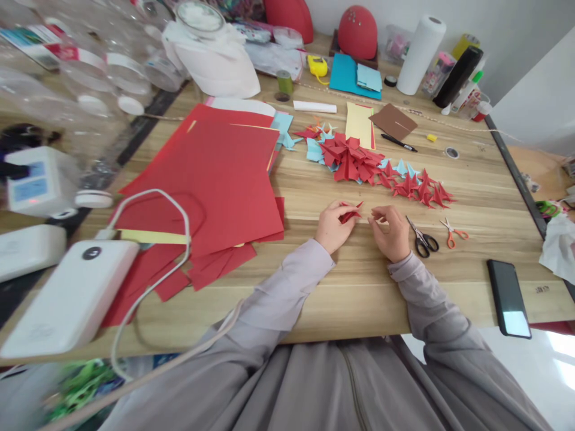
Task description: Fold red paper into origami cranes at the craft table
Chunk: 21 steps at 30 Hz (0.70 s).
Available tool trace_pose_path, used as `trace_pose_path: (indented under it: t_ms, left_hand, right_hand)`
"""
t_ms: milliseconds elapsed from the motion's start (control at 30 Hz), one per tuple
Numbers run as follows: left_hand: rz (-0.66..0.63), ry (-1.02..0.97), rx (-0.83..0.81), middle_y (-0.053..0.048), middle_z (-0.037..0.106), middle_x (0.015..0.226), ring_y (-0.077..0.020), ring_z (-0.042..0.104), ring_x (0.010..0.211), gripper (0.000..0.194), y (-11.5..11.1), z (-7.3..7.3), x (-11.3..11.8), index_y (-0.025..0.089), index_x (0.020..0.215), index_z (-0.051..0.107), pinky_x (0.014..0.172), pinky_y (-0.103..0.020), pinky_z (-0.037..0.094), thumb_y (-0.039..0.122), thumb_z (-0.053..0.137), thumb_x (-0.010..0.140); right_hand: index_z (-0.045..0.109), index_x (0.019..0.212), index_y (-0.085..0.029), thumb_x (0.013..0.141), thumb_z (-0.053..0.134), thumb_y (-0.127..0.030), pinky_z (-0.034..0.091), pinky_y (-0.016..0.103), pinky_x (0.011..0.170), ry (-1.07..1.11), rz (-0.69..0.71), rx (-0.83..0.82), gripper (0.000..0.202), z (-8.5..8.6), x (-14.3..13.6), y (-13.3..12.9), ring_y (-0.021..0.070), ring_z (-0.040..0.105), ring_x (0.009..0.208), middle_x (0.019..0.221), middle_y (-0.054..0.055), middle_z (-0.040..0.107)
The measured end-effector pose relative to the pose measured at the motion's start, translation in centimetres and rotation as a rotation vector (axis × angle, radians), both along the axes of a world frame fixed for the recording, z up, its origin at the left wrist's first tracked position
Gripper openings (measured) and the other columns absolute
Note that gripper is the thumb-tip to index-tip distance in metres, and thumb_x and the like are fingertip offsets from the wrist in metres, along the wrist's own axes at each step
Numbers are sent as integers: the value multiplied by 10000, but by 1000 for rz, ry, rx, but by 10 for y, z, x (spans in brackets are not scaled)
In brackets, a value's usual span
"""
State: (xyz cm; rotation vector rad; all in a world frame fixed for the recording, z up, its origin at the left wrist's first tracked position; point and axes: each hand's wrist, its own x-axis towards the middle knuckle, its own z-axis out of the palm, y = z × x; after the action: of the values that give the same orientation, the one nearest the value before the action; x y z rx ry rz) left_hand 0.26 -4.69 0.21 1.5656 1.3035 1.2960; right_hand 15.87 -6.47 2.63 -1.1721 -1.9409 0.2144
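Observation:
My left hand [335, 226] grips a small folded red paper crane [351, 213] between thumb and fingers, its pointed tips showing past the fingertips. Just to the right, my right hand [390, 232] is loosely curled, thumb and forefinger slightly apart, with nothing visible between them. A small gap separates it from the red paper. Beyond both hands lies a pile of red folded paper cranes [353, 157], with light blue cranes [399, 167] among them. Black-handled scissors [424, 242] and small orange-handled scissors [450, 233] lie right of my right hand.
Large red paper sheets [224, 179] and cut red pieces cover the table's left side. A white power bank [72, 293] with a cable stands front left, near plastic bottles [103, 78]. A phone [508, 298] lies at the right edge. A black pen [399, 142] lies behind the cranes.

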Motion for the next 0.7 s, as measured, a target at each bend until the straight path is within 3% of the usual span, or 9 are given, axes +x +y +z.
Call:
trace_pose_path:
  t_ms: [100,400,567,700]
  left_hand:
    - [-10,15,21,-53,633,890,-139,600,815,186,0,-1,0,176,837,713,741,-276,490,91,619,701]
    - [-60,76,95,-71,633,928,-157,608,882,193,-4,2,2,179,857,716,828,-310,497,97,599,727]
    - [-175,-40,57,-99,615,1050,-163,600,954,241,-6,4,1,183,960,709,806,-285,500,158,651,727]
    - [-195,-140,11,-98,622,1047,-173,592,980,176,-5,5,0,188,912,724,827,-306,500,205,659,749]
  right_hand:
    - [590,899,-200,847,542,-220,506,314,697,8,75,-4,73,2,-3,-1,180,599,782,820,65,621]
    - [638,904,-206,867,525,-232,513,329,727,-60,78,10,122,-1,-5,-3,196,613,814,858,88,643]
    - [643,911,-202,882,487,-239,501,338,726,-133,45,-3,163,-1,0,-2,203,608,801,856,92,644]
    - [638,887,-204,885,487,-245,490,327,717,-169,23,20,156,0,2,0,198,603,793,835,84,645]
